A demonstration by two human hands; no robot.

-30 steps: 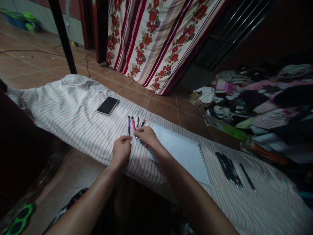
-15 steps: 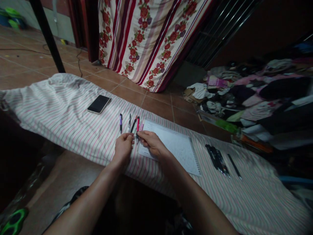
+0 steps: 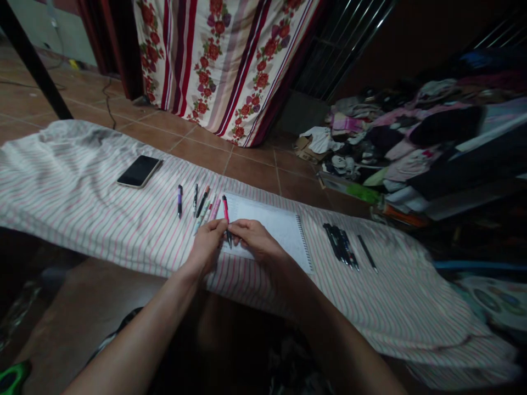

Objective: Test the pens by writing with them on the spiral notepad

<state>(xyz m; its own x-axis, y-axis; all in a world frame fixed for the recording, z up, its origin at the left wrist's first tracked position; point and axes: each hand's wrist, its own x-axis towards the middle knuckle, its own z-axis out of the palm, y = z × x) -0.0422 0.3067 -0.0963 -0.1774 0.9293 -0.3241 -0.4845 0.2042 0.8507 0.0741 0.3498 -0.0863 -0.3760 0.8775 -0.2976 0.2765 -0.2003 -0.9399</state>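
A pink pen with a dark grip (image 3: pixel 225 208) is held nearly upright over the left part of a spiral notebook (image 3: pixel 275 227). My right hand (image 3: pixel 257 240) pinches it from the right, and the fingertips of my left hand (image 3: pixel 208 240) close on it from the left. Just beyond my left hand lie several pens in a loose row, among them a purple pen (image 3: pixel 180 202), a black-and-white patterned pen (image 3: pixel 195 200) and a black pen with an orange end (image 3: pixel 203 201). My left hand partly covers the nearer ends of some.
A striped cloth (image 3: pixel 135 230) covers the surface. On it are a phone (image 3: pixel 139 171) at the left, a group of dark pens (image 3: pixel 341 247) and a single black pen (image 3: pixel 367 253) at the right. Past the far edge are a floral curtain (image 3: pixel 222 71) and piled clothes (image 3: pixel 403 137).
My left hand has come over to the pink pen and now touches it together with my right hand. The whole view has shifted, so things appear further left.
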